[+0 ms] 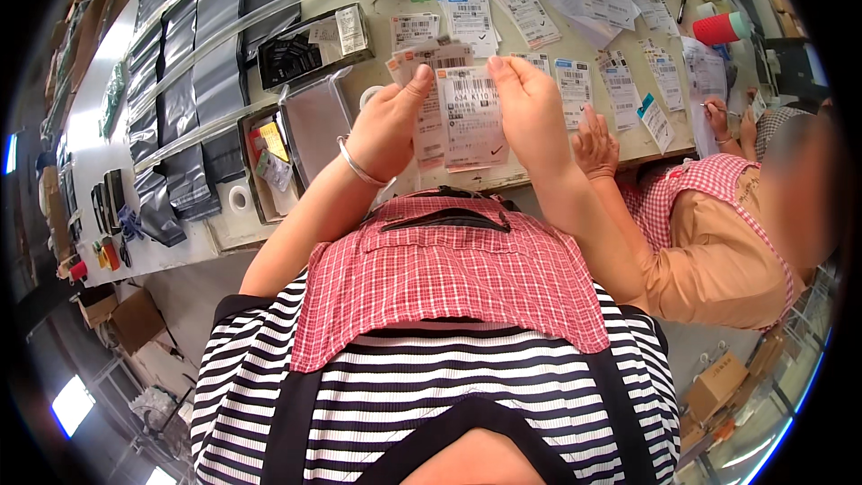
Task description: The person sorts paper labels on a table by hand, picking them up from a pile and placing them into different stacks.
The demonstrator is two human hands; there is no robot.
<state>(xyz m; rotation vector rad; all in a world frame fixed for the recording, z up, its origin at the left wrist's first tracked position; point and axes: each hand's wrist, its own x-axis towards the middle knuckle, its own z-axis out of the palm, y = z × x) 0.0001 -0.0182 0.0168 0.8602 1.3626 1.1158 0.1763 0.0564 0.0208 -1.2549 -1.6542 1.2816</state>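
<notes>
Holding a small stack of paper slips (460, 117) up over the table's near edge, both hands pinch it from opposite sides. The left hand (388, 130) grasps the stack's left edge, thumb tip on the front near the top corner, fingers behind; a silver bangle (357, 166) sits on that wrist. The right hand (532, 112) grips the right edge the same way, thumb pressed to the front slip's upper right. The front slip is white with a barcode and a check mark near its lower corner; more slips fan out behind it toward the left hand.

Beyond the fingertips, rows of similar labels (575, 81) lie spread over the table (386, 81). Left of the left hand sits a grey tray (314, 121), and further left an open box (269, 171) of small items, with a tape roll (239, 198) just beside it. Grey bags (193, 81) lie in overlapping rows well off to the left.

Just right of the right hand, a co-worker's hand (596, 145) rests flat on the table edge; that person wears a checked apron. A red cup (724, 29) lies far off to the right.
</notes>
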